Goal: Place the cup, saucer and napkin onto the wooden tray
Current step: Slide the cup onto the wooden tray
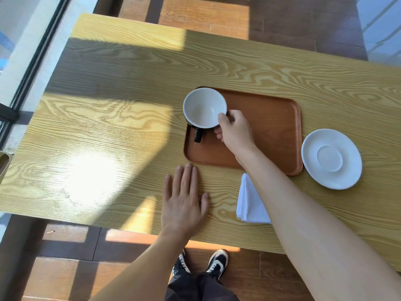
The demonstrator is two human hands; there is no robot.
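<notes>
Cup (204, 108), white inside and dark outside, sits pinched at its rim by the right hand (235, 132) over the tray's (277, 135) left end. Left hand (184, 198) lies flat, fingers spread, on the table (108, 127). Napkin (249, 203) and saucer (332, 158) lie right of those fingers, off the tray.

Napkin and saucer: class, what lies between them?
In the head view, the right forearm crosses between napkin and saucer, above bare table.

— Any writing, label or number to read here?
— None. The cup (204, 108), the saucer (331, 158), the napkin (249, 203) and the wooden tray (271, 131) are all plain.
— A brand on the shoes (217, 262)?
— Too small to tell.
</notes>
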